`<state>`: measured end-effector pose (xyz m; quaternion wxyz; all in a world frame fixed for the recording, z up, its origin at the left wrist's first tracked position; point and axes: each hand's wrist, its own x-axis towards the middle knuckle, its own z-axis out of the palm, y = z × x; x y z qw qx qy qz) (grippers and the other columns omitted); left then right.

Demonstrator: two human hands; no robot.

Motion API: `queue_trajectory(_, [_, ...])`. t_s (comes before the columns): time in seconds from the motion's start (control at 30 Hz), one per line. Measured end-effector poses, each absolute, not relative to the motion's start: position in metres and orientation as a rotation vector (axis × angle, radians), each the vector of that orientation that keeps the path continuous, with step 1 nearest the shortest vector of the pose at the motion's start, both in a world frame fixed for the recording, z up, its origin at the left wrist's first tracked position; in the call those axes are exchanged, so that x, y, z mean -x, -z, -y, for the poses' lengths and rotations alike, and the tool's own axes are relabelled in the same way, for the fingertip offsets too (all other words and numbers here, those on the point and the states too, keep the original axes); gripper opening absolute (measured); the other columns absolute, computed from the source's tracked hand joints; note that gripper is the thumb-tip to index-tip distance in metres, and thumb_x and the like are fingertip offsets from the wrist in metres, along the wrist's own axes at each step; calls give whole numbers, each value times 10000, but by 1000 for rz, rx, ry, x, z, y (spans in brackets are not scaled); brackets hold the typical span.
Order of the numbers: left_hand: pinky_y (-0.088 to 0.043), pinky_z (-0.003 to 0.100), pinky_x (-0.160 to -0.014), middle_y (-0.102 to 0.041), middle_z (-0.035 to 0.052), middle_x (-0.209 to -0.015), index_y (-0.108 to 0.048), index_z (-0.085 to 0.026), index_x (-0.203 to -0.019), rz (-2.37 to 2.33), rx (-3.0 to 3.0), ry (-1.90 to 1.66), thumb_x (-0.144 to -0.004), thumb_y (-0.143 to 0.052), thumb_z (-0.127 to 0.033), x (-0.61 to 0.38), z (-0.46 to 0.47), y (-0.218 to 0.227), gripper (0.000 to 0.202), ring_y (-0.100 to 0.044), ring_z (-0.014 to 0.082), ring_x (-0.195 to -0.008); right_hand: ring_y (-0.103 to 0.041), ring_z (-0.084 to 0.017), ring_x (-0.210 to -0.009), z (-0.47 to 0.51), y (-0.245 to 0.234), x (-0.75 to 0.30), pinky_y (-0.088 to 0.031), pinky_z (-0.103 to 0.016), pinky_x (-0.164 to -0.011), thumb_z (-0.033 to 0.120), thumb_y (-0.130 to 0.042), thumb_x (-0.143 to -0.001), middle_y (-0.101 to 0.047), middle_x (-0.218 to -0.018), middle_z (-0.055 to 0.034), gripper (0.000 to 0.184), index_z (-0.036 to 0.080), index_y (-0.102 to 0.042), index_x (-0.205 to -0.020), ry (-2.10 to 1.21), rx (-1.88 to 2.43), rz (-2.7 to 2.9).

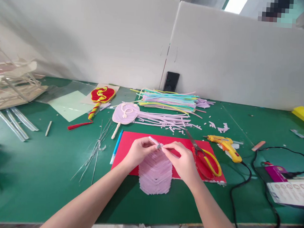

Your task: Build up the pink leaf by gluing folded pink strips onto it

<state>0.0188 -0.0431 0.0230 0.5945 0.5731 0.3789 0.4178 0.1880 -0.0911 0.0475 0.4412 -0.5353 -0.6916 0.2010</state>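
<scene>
My left hand (140,150) is closed in a pinch on a short pale lilac pipe cleaner (154,141). Thumb and finger of my right hand (180,160) press together at the other end of that piece, close to a small greyish spot. Below both hands lies a lilac panel (155,178) of pipe cleaner pieces set in a V pattern, partly over a red board (131,140). Scissors (203,157) with yellow and red handles rest on the board, right of my right hand.
Behind the board lie a lilac fan (126,113), loose lilac stems (162,120) and a colourful pipe cleaner bundle (168,100). A red and yellow fan (102,95) and thin wires (97,146) are leftward. A yellow glue gun (226,147) with a black cord is rightward.
</scene>
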Motion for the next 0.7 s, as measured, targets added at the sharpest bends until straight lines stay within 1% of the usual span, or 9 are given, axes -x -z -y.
queue_trajectory(0.13, [-517,280,-720,-706,51,-807,-666,-155,-789,-915,-1368,-967,-726,-696,-370,-20,45,-27,226,-652,178,-765,-630,-177,-806,86,-49,-194,-515,-305,-751,281,-584,-846,-674,-823,-29,91,233,-659,-862,-497,1296,1792])
queue_trajectory(0.23, [-521,274,-719,-705,56,-830,-668,-156,-807,-933,-1374,-952,-726,-697,-349,-19,45,-29,211,-654,172,-763,-617,-179,-825,81,-51,-199,-511,-307,-744,269,-572,-856,-672,-819,-30,102,234,-667,-864,-498,1245,1870])
queue_trajectory(0.33, [-518,267,-699,-704,48,-804,-671,-155,-812,-927,-1360,-952,-731,-696,-317,-17,43,-28,184,-650,160,-722,-607,-172,-835,76,-51,-203,-503,-303,-756,260,-587,-851,-662,-829,-27,94,236,-675,-874,-539,1208,1910])
queue_trajectory(0.47, [-507,272,-714,-703,39,-769,-673,-156,-740,-908,-1399,-942,-735,-690,-293,-15,41,-28,138,-647,164,-725,-595,-157,-810,72,-43,-206,-491,-292,-748,250,-595,-850,-647,-811,-20,95,239,-687,-871,-535,1144,1923])
queue_trajectory(0.6, [-494,265,-727,-700,28,-739,-676,-162,-706,-867,-1452,-863,-750,-675,-267,-13,40,-31,114,-645,166,-736,-576,-159,-817,70,-34,-211,-476,-306,-741,219,-577,-862,-646,-810,-23,120,246,-694,-869,-466,1057,1981])
queue_trajectory(0.7, [-495,266,-720,-702,27,-733,-682,-168,-693,-818,-1486,-747,-746,-673,-277,-11,39,-35,122,-651,175,-735,-572,-160,-807,70,-33,-215,-467,-319,-736,210,-574,-864,-651,-805,-21,130,254,-696,-860,-500,996,2054])
